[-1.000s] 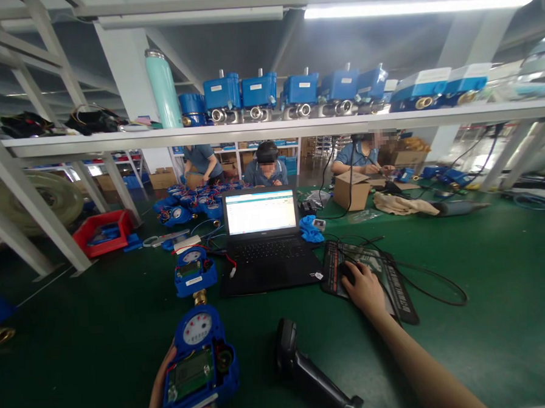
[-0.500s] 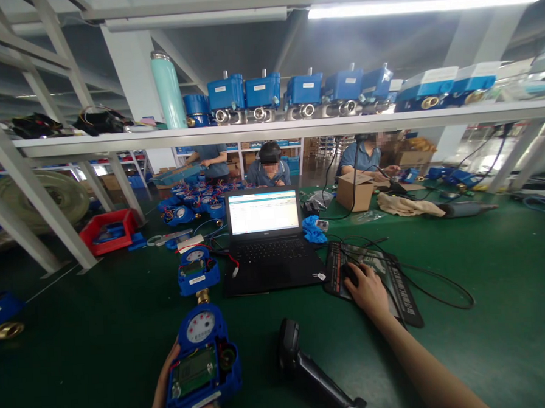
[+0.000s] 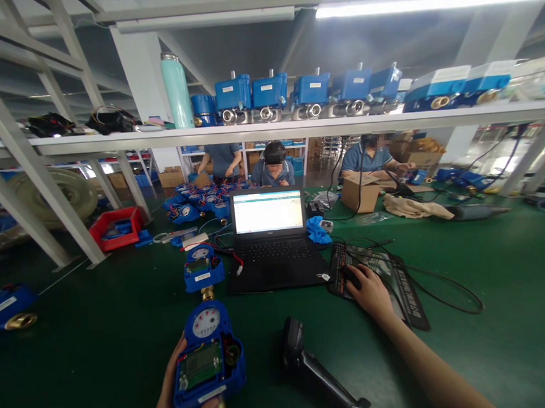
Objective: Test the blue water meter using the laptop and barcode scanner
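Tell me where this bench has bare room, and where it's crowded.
Bare green tabletop: right of the looping cable and mouse pad; a wide patch left of the left hand; a narrow strip between the held meter and scanner. Crowded: around the laptop and mouse, with another meter and a crumpled blue item close by.

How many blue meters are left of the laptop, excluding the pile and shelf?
3: one meter in your left hand, second meter beyond it, third meter at the left edge. Others may be hidden.
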{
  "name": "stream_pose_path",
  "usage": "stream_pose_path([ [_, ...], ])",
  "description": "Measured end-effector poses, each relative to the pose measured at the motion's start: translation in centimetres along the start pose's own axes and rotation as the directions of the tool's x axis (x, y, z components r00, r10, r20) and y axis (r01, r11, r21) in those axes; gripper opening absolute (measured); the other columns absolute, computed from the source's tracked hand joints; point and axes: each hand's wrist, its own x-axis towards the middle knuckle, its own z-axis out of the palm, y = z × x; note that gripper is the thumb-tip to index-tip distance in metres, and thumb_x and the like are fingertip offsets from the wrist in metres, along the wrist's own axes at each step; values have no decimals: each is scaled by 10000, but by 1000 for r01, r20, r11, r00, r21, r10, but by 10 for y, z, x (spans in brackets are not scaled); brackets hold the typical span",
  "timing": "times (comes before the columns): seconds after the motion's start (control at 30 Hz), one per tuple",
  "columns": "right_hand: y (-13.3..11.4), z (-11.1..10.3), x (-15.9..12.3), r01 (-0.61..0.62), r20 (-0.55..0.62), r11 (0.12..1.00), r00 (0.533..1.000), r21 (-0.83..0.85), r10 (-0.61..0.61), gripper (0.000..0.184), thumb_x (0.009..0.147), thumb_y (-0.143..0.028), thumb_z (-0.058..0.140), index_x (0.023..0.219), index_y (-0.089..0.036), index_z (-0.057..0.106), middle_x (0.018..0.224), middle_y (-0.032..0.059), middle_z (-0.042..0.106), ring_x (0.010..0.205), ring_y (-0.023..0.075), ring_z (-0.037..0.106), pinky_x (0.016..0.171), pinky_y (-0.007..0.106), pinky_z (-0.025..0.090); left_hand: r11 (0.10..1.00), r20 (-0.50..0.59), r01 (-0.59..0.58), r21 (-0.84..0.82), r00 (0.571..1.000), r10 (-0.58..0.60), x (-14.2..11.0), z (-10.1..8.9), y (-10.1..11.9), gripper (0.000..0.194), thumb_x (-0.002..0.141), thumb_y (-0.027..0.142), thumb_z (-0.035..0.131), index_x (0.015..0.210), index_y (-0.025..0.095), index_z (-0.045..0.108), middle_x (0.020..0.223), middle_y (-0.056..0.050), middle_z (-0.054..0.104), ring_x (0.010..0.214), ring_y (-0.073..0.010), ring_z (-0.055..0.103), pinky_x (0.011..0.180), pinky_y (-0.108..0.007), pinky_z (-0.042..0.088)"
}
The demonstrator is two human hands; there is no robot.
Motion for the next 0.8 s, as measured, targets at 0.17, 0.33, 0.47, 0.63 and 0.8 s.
stream_pose_path([
  [0.17, 0, 0, 0, 8, 16, 1000, 1000, -17, -8, 430, 902, -304, 502, 1284, -124, 582, 1288, 191, 516, 1109, 331, 550, 958, 445, 478, 1000, 13, 6, 7, 1000, -6, -1, 0, 2, 1083, 490, 489, 849, 1402, 304, 295, 1486, -126, 286, 1249, -465, 418, 958, -670, 462],
  [0.33, 2, 3, 0, 10, 9, 1000, 1000, -18, -10, 420, 909, -308, 490, 1284, -142, 582, 1296, 181, 513, 1091, 323, 556, 950, 448, 482, 999, 33, 29, -42, 999, -28, -2, 1, 3, 1077, 501, 456, 856, 1403, 322, 282, 1486, -112, 289, 1236, -443, 425, 1022, -688, 391],
  [0.47, 1, 2, 0, 8, 10, 1000, 1000, -17, -8, 425, 910, -303, 498, 1283, -118, 583, 1296, 196, 509, 1095, 336, 553, 948, 445, 481, 1000, 27, 5, -24, 1000, -4, -2, 1, 2, 1056, 496, 478, 851, 1384, 319, 301, 1484, -103, 292, 1230, -428, 431, 1025, -665, 407],
  [0.63, 2, 3, 0, 17, 13, 1000, 1000, -22, -17, 420, 914, -309, 502, 1292, -139, 574, 1300, 185, 510, 1109, 325, 550, 956, 442, 478, 999, 37, 44, -24, 998, -43, -1, -1, 4, 1126, 466, 506, 863, 1405, 313, 272, 1500, -111, 263, 1238, -440, 422, 1003, -676, 418],
  [0.8, 2, 3, 1, -3, 10, 1000, 1000, -31, 3, 417, 909, -290, 517, 1291, -132, 576, 1289, 181, 517, 1087, 331, 558, 952, 440, 479, 1000, 30, 6, -2, 1000, -6, -2, 0, 3, 1090, 498, 468, 854, 1409, 300, 280, 1490, -118, 286, 1269, -445, 404, 993, -667, 437],
])
